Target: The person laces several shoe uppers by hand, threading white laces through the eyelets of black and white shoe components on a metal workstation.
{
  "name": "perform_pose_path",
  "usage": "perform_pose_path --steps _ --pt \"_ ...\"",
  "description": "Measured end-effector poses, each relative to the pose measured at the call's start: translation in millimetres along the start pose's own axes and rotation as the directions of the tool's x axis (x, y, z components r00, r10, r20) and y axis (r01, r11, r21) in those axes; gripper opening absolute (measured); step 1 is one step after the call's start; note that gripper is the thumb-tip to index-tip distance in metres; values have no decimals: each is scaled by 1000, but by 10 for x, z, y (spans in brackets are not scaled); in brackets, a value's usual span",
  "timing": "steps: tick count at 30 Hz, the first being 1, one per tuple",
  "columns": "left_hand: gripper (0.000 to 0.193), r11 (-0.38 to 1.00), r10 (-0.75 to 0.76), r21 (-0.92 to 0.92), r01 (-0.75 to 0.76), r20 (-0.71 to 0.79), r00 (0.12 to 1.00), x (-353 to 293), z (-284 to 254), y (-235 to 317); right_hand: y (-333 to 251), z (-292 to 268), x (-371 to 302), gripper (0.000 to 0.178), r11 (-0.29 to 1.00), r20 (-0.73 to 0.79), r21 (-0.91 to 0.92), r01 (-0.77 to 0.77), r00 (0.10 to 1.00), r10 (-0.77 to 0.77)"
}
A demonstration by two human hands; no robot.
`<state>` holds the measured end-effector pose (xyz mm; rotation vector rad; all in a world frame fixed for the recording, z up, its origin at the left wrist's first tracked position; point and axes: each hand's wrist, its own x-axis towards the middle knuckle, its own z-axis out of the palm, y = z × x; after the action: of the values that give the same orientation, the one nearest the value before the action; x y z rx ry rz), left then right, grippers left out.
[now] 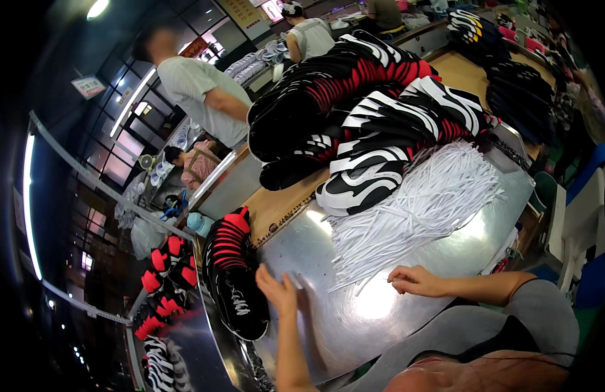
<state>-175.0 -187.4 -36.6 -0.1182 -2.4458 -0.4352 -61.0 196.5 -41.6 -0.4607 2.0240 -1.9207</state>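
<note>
My left hand (277, 291) is held beside a nested stack of black shoe uppers with red trim (236, 274). Its thumb and fingers are apart, and nothing shows in it; whether the fingertips touch the stack I cannot tell. Over the metal tabletop (309, 261), my right hand (413, 281) has its fingers closed in a pinch. A tiny thin bit sticks out at the fingertips, too small to name. Just beyond that hand lies a wide heap of white shoelaces (413, 209). Black uppers with white wavy patterns (368, 170) rest against the laces' far side.
A tall pile of black and red uppers (328, 85) rises at the back. More red-tabbed uppers (162, 281) fill the lower left. Dark uppers (518, 91) lie at the far right. Co-workers (201, 91) stand or sit beyond the bench. A light blue container (198, 223) stands by the left edge.
</note>
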Motion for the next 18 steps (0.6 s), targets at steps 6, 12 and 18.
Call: perform_pose_path --steps 6,12,18 --pt "52 725 663 -453 -518 257 703 441 -10 1615 -494 -464 67 21 988 -137 146 48 990 -28" --pt "50 685 724 -444 -578 327 607 1041 784 2041 -759 -1440 -69 18 978 -364 167 127 930 -59" --pt "58 757 650 -251 -603 392 651 1372 1191 2063 -897 -2565 -166 19 973 -618 -153 172 751 -230"
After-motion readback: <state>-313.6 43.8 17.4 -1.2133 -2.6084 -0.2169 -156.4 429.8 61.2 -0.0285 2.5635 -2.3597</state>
